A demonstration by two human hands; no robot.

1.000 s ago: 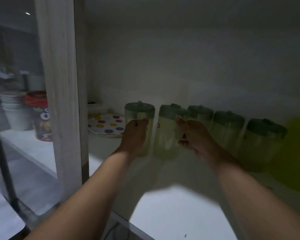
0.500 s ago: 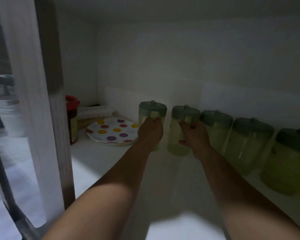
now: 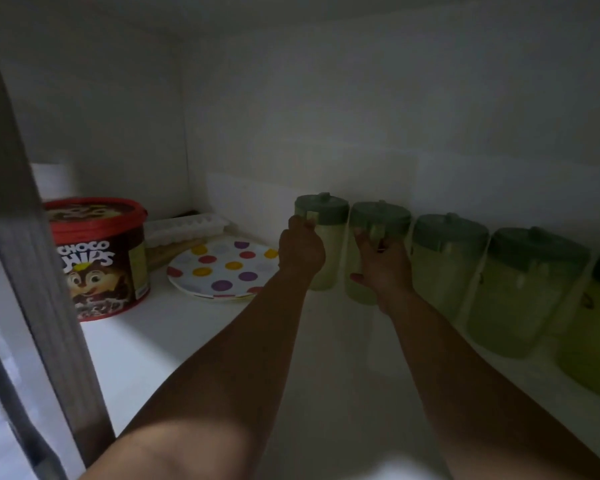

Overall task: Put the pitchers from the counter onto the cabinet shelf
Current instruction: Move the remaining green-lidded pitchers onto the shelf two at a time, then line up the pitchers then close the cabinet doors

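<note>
Several pale green pitchers with dark green lids stand in a row along the back wall of the white cabinet shelf [image 3: 187,348]. My left hand [image 3: 300,252] is closed around the handle of the leftmost pitcher [image 3: 326,233]. Beside it, my right hand [image 3: 383,268] grips the handle of the second pitcher [image 3: 368,220]. Both pitchers stand upright at the shelf's back. To the right, a third pitcher [image 3: 444,265], a fourth pitcher [image 3: 520,292] and part of another at the frame's edge continue the row.
A polka-dot plate [image 3: 222,268] lies left of the pitchers. A red-lidded Choco Chips tub [image 3: 101,258] stands at the far left, with a white ice tray [image 3: 184,228] behind it. The wooden cabinet frame [image 3: 32,271] runs down the left.
Both hands have pushed their pitchers deeper toward the back wall, in line with the row. The view has moved further into the cabinet, and the tub has come into full sight.
</note>
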